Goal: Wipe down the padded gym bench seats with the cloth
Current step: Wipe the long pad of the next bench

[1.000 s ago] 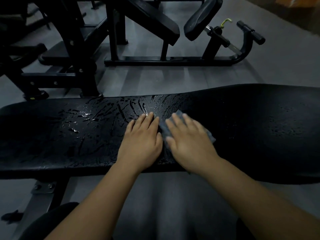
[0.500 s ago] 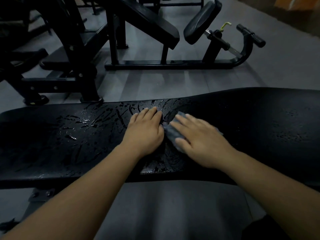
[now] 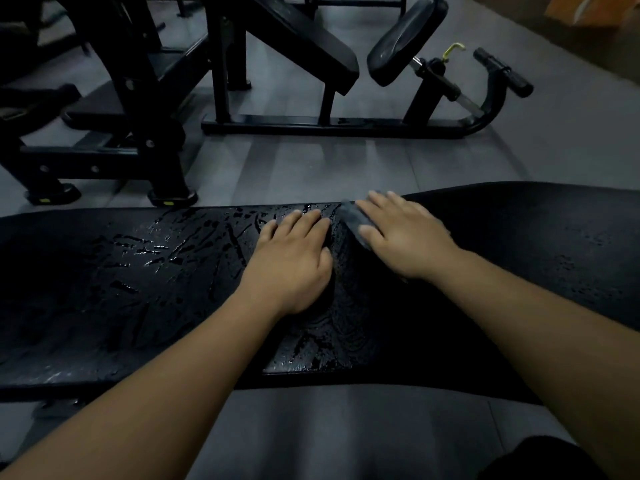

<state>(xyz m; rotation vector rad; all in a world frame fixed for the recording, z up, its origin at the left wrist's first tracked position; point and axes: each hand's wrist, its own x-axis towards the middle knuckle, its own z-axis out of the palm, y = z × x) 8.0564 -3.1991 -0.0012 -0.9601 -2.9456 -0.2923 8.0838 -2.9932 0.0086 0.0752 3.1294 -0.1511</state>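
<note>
A black padded bench seat [image 3: 104, 289] runs across the view from left to right, and both bare hands lie on it near the middle; the left hand [image 3: 291, 261] rests flat, palm down, fingers together and pointing toward the far edge, with nothing under it that can be seen; the right hand [image 3: 405, 233] is just beside it, also spread flat, and presses a small grey cloth [image 3: 353, 220] against the padding close to the far edge; the cloth shows only as a folded corner sticking out from under the thumb and index finger, the rest hidden by the palm; neither hand is curled around anything, and a narrow strip of seat separates them.

The seat surface to the left of the hands is wet, with shiny streaks and droplets [image 3: 145, 251] catching the light; between the forearms there is a patch of finer smeared marks [image 3: 322, 344]; the wider part to the right looks dull with small dots.

Beyond the bench, on the grey floor [image 3: 329, 168], stands another black exercise machine [image 3: 311, 64] with a slanted pad and a rounded cushion [image 3: 401, 43]; a heavier black frame [image 3: 114, 133] sits to the left.
</note>
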